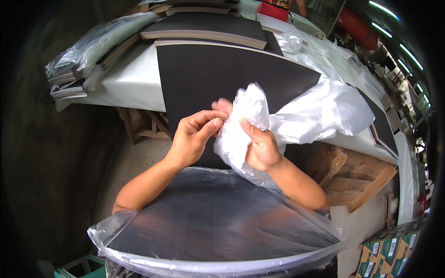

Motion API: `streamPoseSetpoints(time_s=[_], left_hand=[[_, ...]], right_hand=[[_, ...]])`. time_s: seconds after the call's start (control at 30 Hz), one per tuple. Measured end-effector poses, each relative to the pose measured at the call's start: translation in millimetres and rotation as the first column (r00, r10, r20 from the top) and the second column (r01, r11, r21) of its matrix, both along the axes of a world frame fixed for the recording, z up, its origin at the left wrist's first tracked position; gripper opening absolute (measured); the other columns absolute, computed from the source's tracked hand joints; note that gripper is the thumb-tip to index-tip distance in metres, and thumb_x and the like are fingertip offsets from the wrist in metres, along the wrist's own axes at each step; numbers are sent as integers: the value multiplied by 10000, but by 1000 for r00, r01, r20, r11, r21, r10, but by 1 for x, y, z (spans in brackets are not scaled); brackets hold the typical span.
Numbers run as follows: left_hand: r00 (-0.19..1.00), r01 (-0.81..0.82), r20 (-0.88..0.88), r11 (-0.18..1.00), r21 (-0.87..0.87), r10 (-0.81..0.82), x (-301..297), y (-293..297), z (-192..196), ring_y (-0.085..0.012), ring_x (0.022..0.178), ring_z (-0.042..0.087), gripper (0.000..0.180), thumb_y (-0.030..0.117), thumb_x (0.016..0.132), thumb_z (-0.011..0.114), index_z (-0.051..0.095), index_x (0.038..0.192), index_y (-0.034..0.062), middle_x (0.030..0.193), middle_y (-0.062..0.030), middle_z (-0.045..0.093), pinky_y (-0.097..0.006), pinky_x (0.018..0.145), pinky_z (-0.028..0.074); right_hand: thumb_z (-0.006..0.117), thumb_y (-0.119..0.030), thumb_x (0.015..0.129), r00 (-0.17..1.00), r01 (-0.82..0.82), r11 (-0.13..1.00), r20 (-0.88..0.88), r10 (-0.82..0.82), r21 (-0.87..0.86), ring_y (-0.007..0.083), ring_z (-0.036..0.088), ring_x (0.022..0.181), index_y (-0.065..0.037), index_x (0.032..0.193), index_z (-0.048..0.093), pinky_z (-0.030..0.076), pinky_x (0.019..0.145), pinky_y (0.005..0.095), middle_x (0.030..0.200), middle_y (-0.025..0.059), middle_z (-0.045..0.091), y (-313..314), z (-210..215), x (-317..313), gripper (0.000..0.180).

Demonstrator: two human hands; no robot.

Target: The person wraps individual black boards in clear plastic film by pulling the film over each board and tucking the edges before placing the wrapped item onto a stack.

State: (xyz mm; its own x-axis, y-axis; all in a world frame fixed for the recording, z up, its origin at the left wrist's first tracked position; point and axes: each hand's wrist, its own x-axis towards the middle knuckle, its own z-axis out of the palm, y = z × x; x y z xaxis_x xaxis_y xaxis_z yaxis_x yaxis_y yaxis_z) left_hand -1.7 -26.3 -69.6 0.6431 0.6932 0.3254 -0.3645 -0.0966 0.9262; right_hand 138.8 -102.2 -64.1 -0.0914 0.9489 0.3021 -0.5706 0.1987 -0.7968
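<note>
A bunched white translucent plastic bag (243, 109) is held up in front of me, its loose end trailing to the right. My right hand (263, 147) is closed round the gathered film, thumb on top. At its left edge, my left hand (191, 134) pinches the film between thumb and fingers; some fingertips behind are blurred. Beneath both hands lies a large black board (199, 78), reaching over the table's near edge. Closer to my body, a dark panel wrapped in clear plastic (222, 222) spans below my forearms.
Stacks of black boards (208, 28) stand on the white-covered table (134, 88). Plastic-wrapped stacks (99, 41) sit at the far left. A wooden pallet (357, 178) is beneath the table at right. Patterned cartons (389, 252) stand lower right, a green crate (81, 268) lower left.
</note>
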Motion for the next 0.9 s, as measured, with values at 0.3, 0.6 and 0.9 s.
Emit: streamPoseSetpoints(time_s=[0.3,0.6,0.9], left_hand=[[984,-75,-158,994,80,87,-8,-14,-18,-32,639,450,184,177,872,547,584,844,-1,662,53,503,-184,582,370],[933,-357,-13,931,80,359,5,-18,-18,-2,552,357,199,152,863,561,555,722,11,597,65,460,-171,469,293],[994,-107,-20,992,63,108,-10,-17,-16,-40,735,511,127,119,840,586,610,856,-4,777,0,595,-189,661,425]], right_hand=[[423,-184,910,999,36,999,-3,-36,-36,199,338,1214,-2,1316,252,265,1014,341,1356,130,296,-8,-9,-11,477],[599,-42,804,957,289,946,55,-284,-147,104,536,900,-10,1063,537,434,776,249,960,33,583,-10,-19,-12,268],[627,-63,788,955,296,938,45,-293,-179,104,547,869,-20,1024,537,438,766,245,924,40,580,-12,-21,-7,255]])
